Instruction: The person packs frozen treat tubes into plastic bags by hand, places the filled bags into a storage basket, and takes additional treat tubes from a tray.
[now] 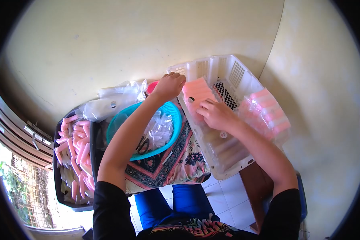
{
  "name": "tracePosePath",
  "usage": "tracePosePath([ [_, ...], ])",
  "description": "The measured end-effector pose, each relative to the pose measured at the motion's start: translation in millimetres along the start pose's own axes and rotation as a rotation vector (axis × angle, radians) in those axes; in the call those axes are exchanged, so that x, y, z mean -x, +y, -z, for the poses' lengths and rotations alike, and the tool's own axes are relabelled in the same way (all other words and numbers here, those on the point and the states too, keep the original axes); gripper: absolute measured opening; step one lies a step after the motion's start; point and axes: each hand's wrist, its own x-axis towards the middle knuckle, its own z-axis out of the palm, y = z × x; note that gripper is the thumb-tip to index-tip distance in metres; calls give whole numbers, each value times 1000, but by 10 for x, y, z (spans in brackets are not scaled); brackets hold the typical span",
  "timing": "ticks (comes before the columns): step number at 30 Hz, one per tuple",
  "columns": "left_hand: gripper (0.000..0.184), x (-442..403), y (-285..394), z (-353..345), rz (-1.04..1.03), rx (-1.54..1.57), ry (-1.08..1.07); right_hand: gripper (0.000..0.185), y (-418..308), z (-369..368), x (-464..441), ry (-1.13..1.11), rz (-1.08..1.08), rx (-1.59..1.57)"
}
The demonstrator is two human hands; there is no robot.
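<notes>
My left hand [173,85] is over the back left rim of a white plastic crate [224,172], fingers curled; anything in them is hidden. Just inside the crate, a clear plastic pack of pink sticks [198,92] leans at a tilt. My right hand [215,114] has its bent fingers against the lower right part of this pack, seemingly pinching it. More packed pink sticks [268,114] lie along the crate's right side. Flat plastic packs with dull brownish contents [224,154] lie towards its near end.
Left of the crate, a turquoise basket [177,134] holds small clear bags [162,130] and dark-handled scissors [143,145]. Beyond it are a red round container [152,87] and plastic bags [98,108]. A black tub [94,160] holds loose pink sticks [81,150]. Patterned cloth [168,170] lies beneath.
</notes>
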Motion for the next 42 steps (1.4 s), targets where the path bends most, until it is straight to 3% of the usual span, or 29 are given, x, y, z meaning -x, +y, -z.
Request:
tracePosePath([
  [7, 31, 308, 100, 174, -219, 203, 18, 25, 6, 18, -70, 66, -63, -74],
  [12, 34, 176, 18, 30, -231, 231, 4, 56, 112, -180, -7, -18, -199, 52],
  [14, 33, 116, -18, 36, -139, 155, -279, 59, 174, -244, 53, -113, -194, 39],
  [15, 33, 91, 4, 58, -140, 158, -275, 63, 176, -242, 61, -213, -186, 16],
  [17, 34, 54, 46, 93, -78, 65, -373, 63, 185, -248, 64, -211, -178, 19],
  [24, 36, -25, 148, 128, -41, 46, -426, 60, 189, -225, 41, -165, -155, 5],
  [27, 35, 109, 165, 86, -39, 87, -348, 58, 202, -220, 28, -137, -191, -63],
  [29, 30, 248, 47, -115, -162, 236, -33, 56, 171, -187, 6, -124, -218, -78],
  [36, 37, 727, 390, 324, -32, 290, -49, 53, 207, -253, 33, -42, -228, 62],
  [42, 43, 1345, 566, 614, 118, 369, -60, 49, 165, -105, -32, -55, -224, -58],
])
